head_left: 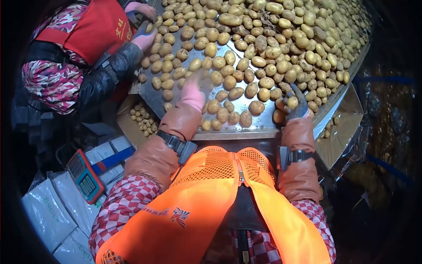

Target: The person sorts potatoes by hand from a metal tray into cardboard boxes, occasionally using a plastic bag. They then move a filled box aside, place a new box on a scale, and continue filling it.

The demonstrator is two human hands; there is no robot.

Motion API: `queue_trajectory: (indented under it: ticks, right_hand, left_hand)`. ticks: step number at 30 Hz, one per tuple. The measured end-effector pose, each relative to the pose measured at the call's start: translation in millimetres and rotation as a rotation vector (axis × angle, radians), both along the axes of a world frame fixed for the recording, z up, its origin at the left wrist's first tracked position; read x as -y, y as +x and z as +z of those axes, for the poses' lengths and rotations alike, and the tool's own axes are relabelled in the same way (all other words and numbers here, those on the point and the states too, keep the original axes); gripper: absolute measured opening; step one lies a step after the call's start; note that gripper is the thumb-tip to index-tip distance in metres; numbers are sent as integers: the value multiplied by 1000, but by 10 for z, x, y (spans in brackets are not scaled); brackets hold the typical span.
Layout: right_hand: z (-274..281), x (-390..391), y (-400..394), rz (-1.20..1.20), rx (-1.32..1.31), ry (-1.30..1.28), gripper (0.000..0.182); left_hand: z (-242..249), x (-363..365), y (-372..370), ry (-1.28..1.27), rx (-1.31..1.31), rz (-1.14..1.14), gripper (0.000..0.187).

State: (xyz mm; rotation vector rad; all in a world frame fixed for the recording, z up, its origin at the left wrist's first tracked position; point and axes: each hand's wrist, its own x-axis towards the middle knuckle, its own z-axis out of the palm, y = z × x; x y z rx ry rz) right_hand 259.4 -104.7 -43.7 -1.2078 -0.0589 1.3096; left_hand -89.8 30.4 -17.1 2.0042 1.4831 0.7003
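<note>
This was a produce sorting or packing site: a metal counter [246, 131] lay heaped with potatoes [272, 53], a cardboard box [127, 125] of small ones stood beneath its edge, and a weighing scale [84, 176] and white sacks [46, 213] lay close by.

A co-worker's gloved hand [144, 38] rests at the far edge — scale [85, 176] and white bags [46, 211] lie below.

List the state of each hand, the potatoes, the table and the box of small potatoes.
left hand: gloved pink, blurred, over the potatoes, grip unclear
right hand: dark glove, closed on a potato
potatoes: loose, heaped on the table
metal table: tilted tray, largely covered
box: open, holds small potatoes
co-worker's hand: gloved, among potatoes
scale: lying beside white bags
</note>
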Motion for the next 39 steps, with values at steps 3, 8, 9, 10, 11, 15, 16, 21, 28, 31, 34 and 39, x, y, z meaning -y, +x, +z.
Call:
queue_trajectory:
  ticks: [3,8,9,10,11,15,16,21,28,31,34,39]
  right_hand:
    - [94,169,-298,-32,-220,66,44]
    - [127,138,-416,-101,-268,104,52]
    - [71,189,-338,-41,-307,163,58]
    - [196,148,-424,-84,-297,156,60]
    - [320,100,-545,-131,-288,150,62]
    - [113,125,-681,187,229,437,52]
    - [168,71,-726,202,197,432,56]
    - [493,-193,-1302,91,-356,314,82]
    - [552,-222,-1585,667,162,314,44]
    - [416,-237,-1366,365,810,298,36]
    - [458,-242,-1238,123,436,156,40]
    - [200,-228,-1169,263,474,190,39]
  left_hand:
    - [-202,-305,291,95,-209,-202,50]
    - [-136,-929,589,-304,125,-174,51]
    - [67,-951,635,-385,192,-97,48]
    - [129,-884,639,-385,247,-26,45]
    - [82,-756,638,-413,340,-61,43]
    - [151,15,567,-504,529,-232,36]
    - [228,193,573,-517,598,-282,36]
    - [357,546,534,199,194,-446,49]
    - [372,709,-723,-33,28,-162,53]
    - [301,647,-1382,234,-344,234,48]
    - [331,600,-1513,306,-583,191,48]
    - [299,-56,-760,11,-290,-69,41]
